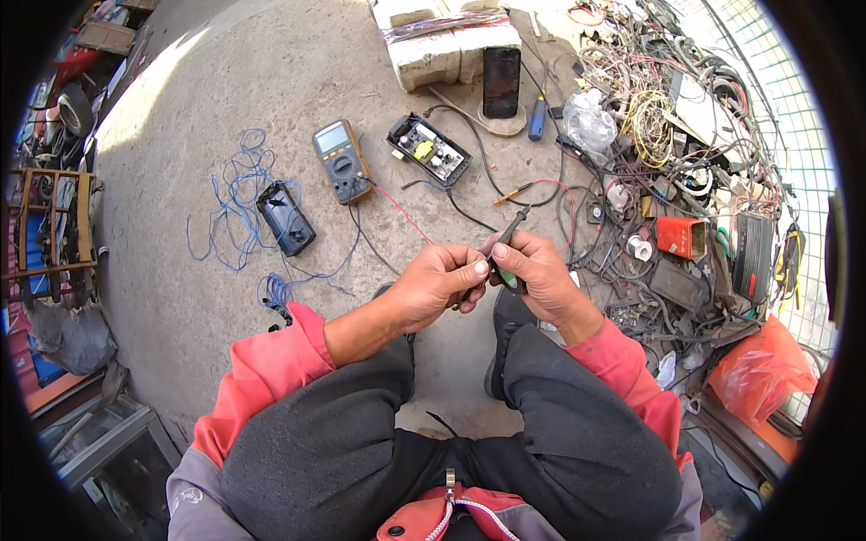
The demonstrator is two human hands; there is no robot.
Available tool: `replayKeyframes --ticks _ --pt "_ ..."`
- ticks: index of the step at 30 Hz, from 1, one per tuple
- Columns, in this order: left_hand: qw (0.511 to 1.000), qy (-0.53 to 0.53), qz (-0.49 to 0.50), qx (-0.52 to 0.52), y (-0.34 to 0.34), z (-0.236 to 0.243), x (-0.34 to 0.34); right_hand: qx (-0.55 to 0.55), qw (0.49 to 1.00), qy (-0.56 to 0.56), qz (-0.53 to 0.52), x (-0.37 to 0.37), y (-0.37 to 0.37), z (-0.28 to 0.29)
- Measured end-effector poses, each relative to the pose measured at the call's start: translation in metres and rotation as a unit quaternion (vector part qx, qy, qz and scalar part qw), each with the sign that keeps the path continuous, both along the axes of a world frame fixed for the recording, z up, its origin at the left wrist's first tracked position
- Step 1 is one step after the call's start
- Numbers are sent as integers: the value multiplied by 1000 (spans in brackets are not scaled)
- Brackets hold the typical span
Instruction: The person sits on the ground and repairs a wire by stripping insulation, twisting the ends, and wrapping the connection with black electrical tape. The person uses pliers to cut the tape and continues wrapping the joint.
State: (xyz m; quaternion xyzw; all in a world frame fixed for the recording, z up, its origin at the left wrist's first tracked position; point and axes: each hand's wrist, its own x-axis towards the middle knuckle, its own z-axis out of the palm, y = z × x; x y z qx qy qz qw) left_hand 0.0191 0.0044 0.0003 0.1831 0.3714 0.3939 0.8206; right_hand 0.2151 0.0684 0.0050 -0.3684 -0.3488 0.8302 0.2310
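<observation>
Above my knees, my two hands meet fingertip to fingertip. My right hand [539,275] is closed around a slim dark hand tool [514,224] with a green patch on its handle; its exact kind is hard to tell. My left hand [437,287] is pinched shut beside it, on something small hidden by the fingers. A black cord [471,215] runs from an opened power adapter [431,151], its circuit board showing, down toward my hands. Left of it lies a grey-and-orange multimeter [343,164] with red and black leads. One orange-handled probe [512,194] rests beyond my right hand.
An empty black case half [287,219] lies by tangled blue wire [244,185]. A phone [501,83] leans against a white foam block [446,50], near a blue-handled screwdriver [538,119]. Heaped cables [649,126] and scrap fill the right, with a red plastic bag [760,370].
</observation>
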Motion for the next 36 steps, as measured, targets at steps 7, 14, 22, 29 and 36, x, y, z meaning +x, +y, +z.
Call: replayKeyframes --ticks 7,14,22,29,36 --pt "999 -10 -35 -12 -1 2 -1 12 999 -21 -22 -1 -1 -1" --pt "999 -6 -35 -22 1 3 -5 18 998 -52 -39 1 -1 -3" --pt "980 174 -16 91 -1 -5 2 9 992 -91 -84 -3 -2 -4" --pt "949 285 9 134 -3 -9 7 7 992 -87 -86 -4 -5 -4" --pt "953 259 62 142 -1 -4 9 36 994 -61 -88 -3 -5 -5"
